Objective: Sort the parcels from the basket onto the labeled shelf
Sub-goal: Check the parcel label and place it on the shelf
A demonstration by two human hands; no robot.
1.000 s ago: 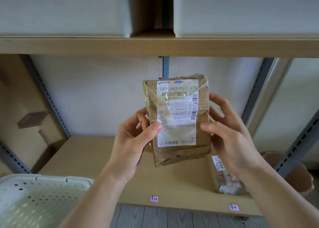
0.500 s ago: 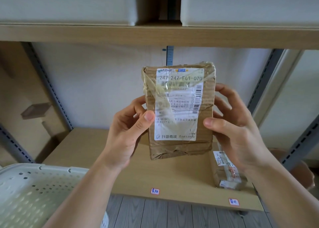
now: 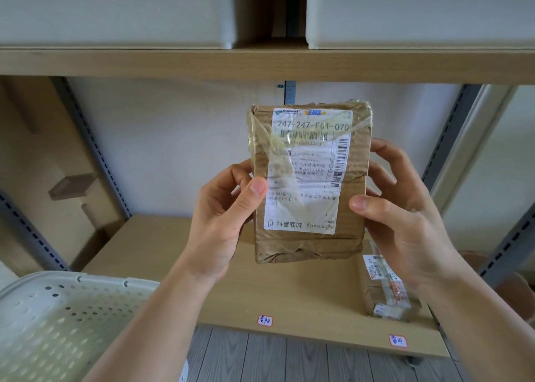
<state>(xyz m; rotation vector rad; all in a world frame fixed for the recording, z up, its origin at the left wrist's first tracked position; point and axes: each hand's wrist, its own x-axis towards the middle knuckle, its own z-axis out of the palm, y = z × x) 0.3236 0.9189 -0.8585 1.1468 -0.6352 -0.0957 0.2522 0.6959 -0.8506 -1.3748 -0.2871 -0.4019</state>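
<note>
The parcel (image 3: 309, 179) is upright in the air above the shelf (image 3: 179, 254), its white label toward you under wrinkled tape that blurs the small print. Your left hand (image 3: 220, 222) and right hand (image 3: 405, 216) each pinch a side edge. Your right wrist half hides a second parcel (image 3: 385, 292) near the shelf's front right corner. The basket (image 3: 72, 318) is cut off lower left, and what you see of it holds nothing.

You have a single wide-angle view, worn on your head, facing forward and slightly down into the shelf (image 3: 289, 289) from close range. Your hands, left (image 3: 223, 222) and right (image 3: 405, 222), sit mid-frame near the lens. The basket (image 3: 58, 318) fills the lower left corner, and the upper board (image 3: 260, 63) crosses the top.
</note>
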